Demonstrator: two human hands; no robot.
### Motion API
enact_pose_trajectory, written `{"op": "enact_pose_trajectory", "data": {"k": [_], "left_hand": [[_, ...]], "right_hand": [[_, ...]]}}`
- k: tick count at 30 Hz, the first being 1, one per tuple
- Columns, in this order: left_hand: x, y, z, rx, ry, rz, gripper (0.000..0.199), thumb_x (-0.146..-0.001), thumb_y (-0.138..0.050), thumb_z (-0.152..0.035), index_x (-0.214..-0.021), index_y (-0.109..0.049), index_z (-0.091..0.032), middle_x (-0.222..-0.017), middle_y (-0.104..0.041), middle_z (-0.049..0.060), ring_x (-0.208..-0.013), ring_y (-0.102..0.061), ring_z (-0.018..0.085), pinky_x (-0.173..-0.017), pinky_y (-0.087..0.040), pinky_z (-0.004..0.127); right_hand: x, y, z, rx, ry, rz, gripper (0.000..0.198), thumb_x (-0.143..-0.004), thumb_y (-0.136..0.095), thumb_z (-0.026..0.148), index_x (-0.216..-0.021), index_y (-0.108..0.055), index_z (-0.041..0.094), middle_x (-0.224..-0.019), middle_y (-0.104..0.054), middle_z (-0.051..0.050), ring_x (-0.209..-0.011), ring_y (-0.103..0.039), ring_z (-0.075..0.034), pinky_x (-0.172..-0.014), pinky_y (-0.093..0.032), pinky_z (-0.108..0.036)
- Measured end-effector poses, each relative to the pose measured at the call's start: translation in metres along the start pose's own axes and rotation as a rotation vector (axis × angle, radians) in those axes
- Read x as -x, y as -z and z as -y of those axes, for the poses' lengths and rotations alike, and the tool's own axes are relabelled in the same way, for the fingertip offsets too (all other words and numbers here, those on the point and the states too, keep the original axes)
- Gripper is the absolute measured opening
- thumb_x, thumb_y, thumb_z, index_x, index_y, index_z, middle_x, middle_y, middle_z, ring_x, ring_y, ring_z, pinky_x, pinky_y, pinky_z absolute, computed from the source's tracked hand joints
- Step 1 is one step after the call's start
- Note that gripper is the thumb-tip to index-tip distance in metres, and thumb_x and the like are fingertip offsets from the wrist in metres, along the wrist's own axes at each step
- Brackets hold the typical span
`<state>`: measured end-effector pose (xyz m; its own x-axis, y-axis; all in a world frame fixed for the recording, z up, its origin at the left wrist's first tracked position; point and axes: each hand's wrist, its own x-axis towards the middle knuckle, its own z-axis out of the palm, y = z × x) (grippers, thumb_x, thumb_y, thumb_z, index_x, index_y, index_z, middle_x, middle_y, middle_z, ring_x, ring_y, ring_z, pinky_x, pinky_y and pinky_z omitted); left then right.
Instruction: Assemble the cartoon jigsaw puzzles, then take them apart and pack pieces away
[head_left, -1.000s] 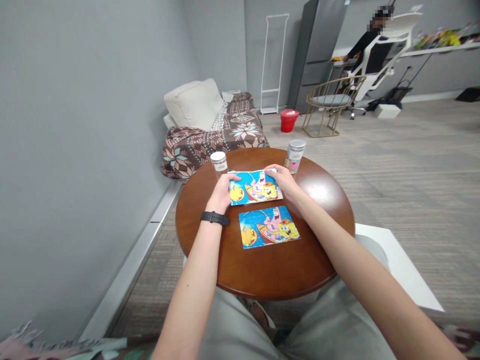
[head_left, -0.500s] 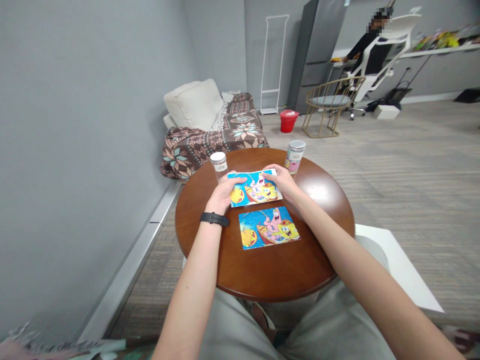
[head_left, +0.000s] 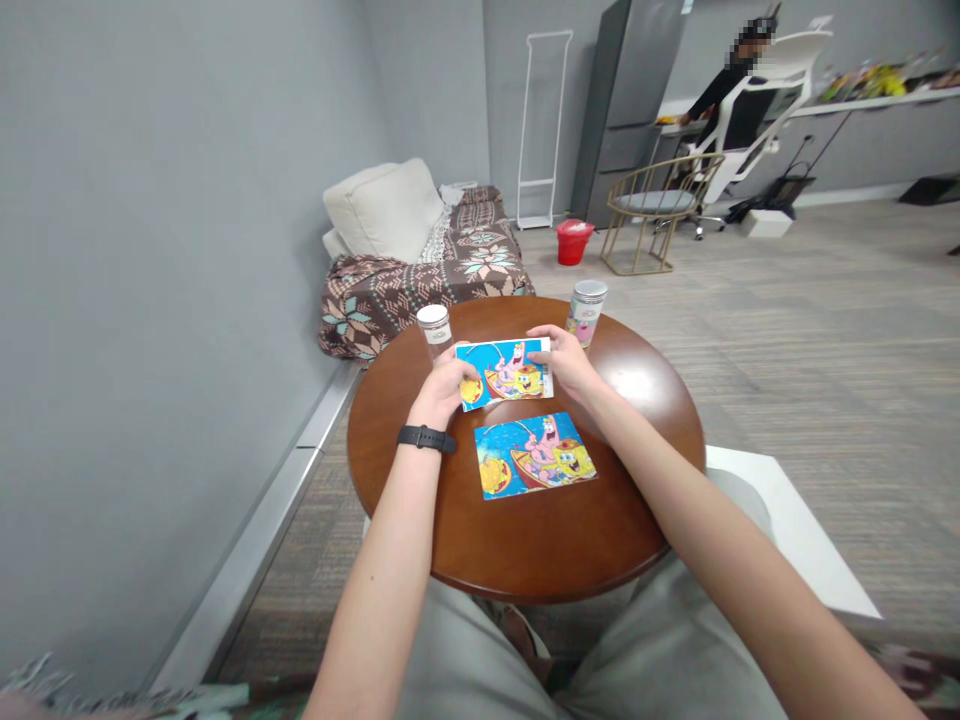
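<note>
A printed cartoon card (head_left: 501,374) is held up above the table, with a white margin along its right side. My left hand (head_left: 445,385) grips its left edge, thumb on the front. At the right edge, my right hand (head_left: 564,358) pinches it, thumb on the front and the other fingers mostly behind. Below the card, a jigsaw puzzle (head_left: 535,456) with the same picture lies flat on the round wooden table (head_left: 540,550), its pieces joined. A clear jar with a white lid (head_left: 435,328) stands behind my left hand. Behind my right hand is a silver-lidded jar (head_left: 586,308).
A sofa with a patterned cover (head_left: 457,255) stands beyond the table, beside the grey wall (head_left: 187,250). Farther right are a red bin (head_left: 572,246), a gold-framed chair (head_left: 656,203) and a person in a dark sleeve (head_left: 716,92). A white panel (head_left: 795,530) lies low at right.
My left thumb has drawn back toward the card's left edge. My right thumb has also slid nearer the right edge, uncovering more of the picture. The view has shifted slightly.
</note>
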<state>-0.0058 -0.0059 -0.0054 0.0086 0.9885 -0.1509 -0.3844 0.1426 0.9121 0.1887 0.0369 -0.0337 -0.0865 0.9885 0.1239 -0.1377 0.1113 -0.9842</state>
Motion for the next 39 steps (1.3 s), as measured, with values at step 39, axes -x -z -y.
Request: {"op": "enact_pose_trajectory", "data": {"k": [39], "left_hand": [[0.002, -0.006, -0.004, -0.034, 0.039, 0.096, 0.030, -0.064, -0.074, 0.001, -0.091, -0.065, -0.009, -0.084, -0.075, 0.010, -0.077, -0.072, 0.020, -0.081, -0.059, 0.033]], "right_hand": [[-0.015, 0.018, -0.005, 0.191, 0.038, -0.295, 0.032, -0.070, -0.066, 0.050, -0.081, -0.064, 0.020, -0.084, -0.069, -0.003, -0.080, -0.063, -0.019, -0.073, -0.051, -0.031]]}}
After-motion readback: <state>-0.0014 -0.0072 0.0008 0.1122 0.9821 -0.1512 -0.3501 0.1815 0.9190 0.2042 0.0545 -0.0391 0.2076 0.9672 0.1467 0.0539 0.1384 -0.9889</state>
